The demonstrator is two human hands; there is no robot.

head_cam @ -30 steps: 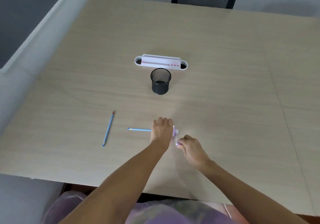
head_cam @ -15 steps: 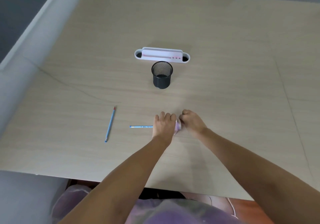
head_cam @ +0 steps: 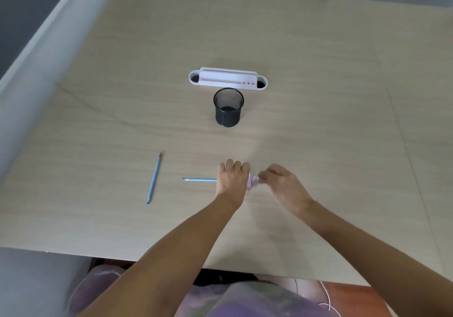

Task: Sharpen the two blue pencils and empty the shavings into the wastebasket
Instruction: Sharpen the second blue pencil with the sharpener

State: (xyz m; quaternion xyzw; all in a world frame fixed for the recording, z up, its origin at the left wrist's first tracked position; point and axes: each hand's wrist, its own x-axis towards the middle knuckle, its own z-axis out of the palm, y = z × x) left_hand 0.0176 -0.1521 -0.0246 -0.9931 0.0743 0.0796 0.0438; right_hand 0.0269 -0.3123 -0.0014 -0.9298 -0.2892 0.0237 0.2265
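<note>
Left hand (head_cam: 232,180): fingers curled around blue pencil (head_cam: 199,180) — at pink sharpener (head_cam: 252,181).
Right hand (head_cam: 282,185): fingers pinched on the sharpener's end.

wastebasket (head_cam: 228,110) before organizer (head_cam: 228,79), pencil (head_cam: 154,178) left

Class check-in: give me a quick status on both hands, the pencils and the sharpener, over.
Left hand shut on pencil, right hand on pink sharpener. Second pencil lies loose, left. Mesh cup beyond, path clear.

Soft, even daylight; faint shadows; right hand (head_cam: 282,185) motion-blurred; wide-angle bending along the table (head_cam: 318,71) edges.
</note>
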